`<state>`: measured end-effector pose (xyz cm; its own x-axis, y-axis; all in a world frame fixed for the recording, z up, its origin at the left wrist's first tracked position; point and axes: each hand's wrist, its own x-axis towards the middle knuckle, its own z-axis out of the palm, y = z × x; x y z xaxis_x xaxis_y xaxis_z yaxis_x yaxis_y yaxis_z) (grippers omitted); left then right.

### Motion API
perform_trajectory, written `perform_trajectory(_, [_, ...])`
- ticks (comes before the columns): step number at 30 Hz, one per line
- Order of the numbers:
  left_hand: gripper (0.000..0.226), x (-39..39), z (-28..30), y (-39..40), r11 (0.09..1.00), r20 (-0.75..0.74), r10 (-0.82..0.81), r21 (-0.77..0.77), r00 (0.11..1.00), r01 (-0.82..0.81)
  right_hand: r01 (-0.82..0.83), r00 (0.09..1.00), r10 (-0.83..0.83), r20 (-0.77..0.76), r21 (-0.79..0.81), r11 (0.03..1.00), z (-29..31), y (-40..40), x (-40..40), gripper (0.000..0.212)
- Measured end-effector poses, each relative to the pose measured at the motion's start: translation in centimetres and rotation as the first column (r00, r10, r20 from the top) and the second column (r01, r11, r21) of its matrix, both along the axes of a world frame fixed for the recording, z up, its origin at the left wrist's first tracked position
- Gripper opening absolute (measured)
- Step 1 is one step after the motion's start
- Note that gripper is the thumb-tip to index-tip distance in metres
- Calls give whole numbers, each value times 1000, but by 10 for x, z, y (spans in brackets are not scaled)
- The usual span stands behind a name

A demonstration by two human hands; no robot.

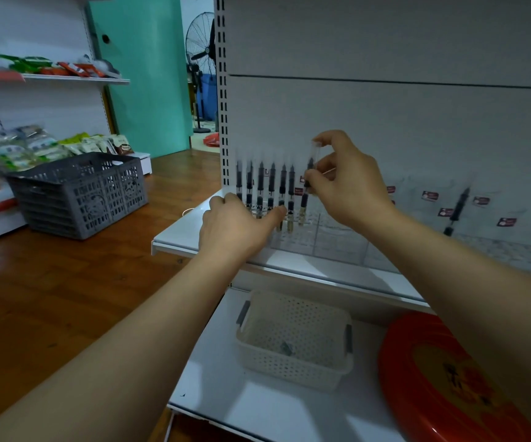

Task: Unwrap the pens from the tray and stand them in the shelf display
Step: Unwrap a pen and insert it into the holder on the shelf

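Observation:
Several clear pens with black ink (pixel 260 186) stand in a row in the clear display holder (pixel 324 237) on the upper white shelf (pixel 175 231). My right hand (pixel 347 177) pinches one more pen (pixel 307 186) by its upper half, its tip down at the right end of the row. My left hand (pixel 235 224) rests against the front of the row, fingers on the lower ends of the standing pens. One wrapped pen (pixel 457 208) leans among clear wrappers with red labels (pixel 430 196) further right on the shelf. A red tray (pixel 442 378) lies on the lower shelf.
A white perforated basket (pixel 293 339) holding a small scrap sits on the lower shelf left of the red tray. A grey plastic crate (pixel 79 193) stands on the wooden floor to the left. Shelves of packaged goods (pixel 34 145) line the left wall.

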<state>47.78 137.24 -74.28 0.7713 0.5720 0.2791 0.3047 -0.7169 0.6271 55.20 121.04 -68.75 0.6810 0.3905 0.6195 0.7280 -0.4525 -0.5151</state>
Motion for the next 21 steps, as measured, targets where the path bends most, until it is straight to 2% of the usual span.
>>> perform_trajectory(2, [90,0,0,0,1000,-3,2,7,1000,-2,10,998,-4,-66,81,997,-2,-2,5,38])
perform_trajectory(8, [93,-1,1,-1,1000,-12,13,26,1000,-12,-6,996,15,-93,101,995,-2,-1,2,37])
perform_trajectory(13, [93,-1,2,-2,999,-14,20,28,1000,-20,-18,988,34,148,-108,994,-2,2,-12,42])
perform_trajectory(15, [93,-1,2,-2,999,-14,18,30,1000,-17,-1,994,11,111,-93,996,2,4,-8,41])
perform_trajectory(19, [93,-1,3,-1,999,-26,18,38,1000,-17,4,994,-7,-107,-23,1000,5,3,2,37])
perform_trajectory(21, [89,-1,3,-1,1000,-16,12,29,1000,-11,-13,994,8,-108,-44,999,-3,2,0,37])
